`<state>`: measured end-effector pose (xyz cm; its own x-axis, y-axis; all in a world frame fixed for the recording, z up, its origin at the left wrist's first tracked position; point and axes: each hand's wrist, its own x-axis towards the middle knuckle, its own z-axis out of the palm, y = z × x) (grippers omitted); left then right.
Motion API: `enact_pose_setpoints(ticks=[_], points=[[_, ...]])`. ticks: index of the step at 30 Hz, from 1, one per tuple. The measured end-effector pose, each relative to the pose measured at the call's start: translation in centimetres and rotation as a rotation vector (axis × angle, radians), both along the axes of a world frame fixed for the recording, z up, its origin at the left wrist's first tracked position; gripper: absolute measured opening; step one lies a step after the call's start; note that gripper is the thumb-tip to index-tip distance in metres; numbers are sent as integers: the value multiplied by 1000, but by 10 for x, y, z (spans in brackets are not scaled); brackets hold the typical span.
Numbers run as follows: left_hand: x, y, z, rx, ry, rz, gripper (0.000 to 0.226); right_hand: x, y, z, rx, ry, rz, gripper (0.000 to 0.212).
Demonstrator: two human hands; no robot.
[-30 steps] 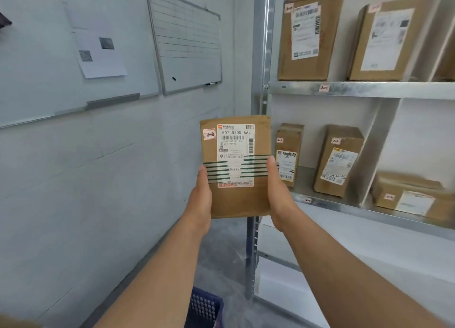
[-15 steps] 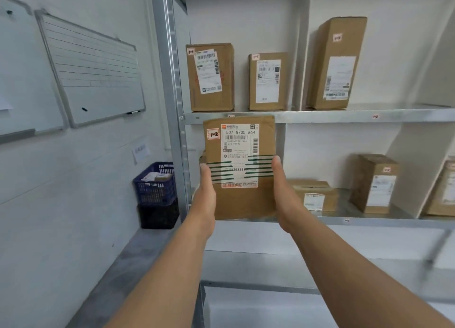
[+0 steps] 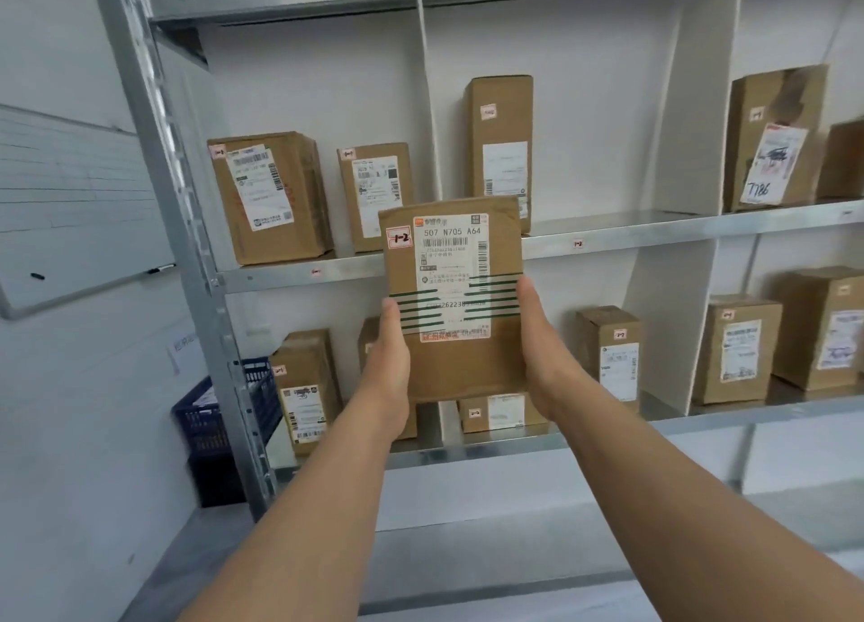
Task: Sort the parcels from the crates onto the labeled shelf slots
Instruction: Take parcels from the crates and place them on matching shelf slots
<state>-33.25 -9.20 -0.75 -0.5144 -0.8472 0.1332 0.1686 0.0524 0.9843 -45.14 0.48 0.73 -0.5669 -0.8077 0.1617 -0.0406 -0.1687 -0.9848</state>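
Observation:
I hold a flat brown parcel (image 3: 460, 369) upright in front of the metal shelf (image 3: 654, 231). It carries a white shipping label and a small red tag reading 1-2. My left hand (image 3: 390, 369) grips its left edge and my right hand (image 3: 544, 355) grips its right edge, thumbs along the front. A small 1-2 tag (image 3: 578, 244) sits on the upper shelf's front rim, right of the parcel. One tall box (image 3: 500, 149) stands in that slot, behind the parcel's top.
Two boxes (image 3: 269, 196) stand in the upper left slot, and several more fill the lower shelf and right slots. White dividers (image 3: 432, 107) split the slots. A blue crate (image 3: 210, 416) stacked on a dark one sits left of the shelf post, below a whiteboard (image 3: 70, 210).
The view has swung right and closer to the shelf. The parcel has risen in both hands, from the lower shelf level up to the upper shelf's rim.

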Motion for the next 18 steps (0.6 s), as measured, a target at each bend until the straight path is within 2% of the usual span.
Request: enact_pose_setpoints(ticks=[11, 18], points=[[-135, 29, 61, -138, 70, -96, 53, -140, 35, 54, -114, 93, 10, 51], [-201, 27, 98, -188, 83, -122, 58, -204, 35, 84, -152, 99, 17, 50]])
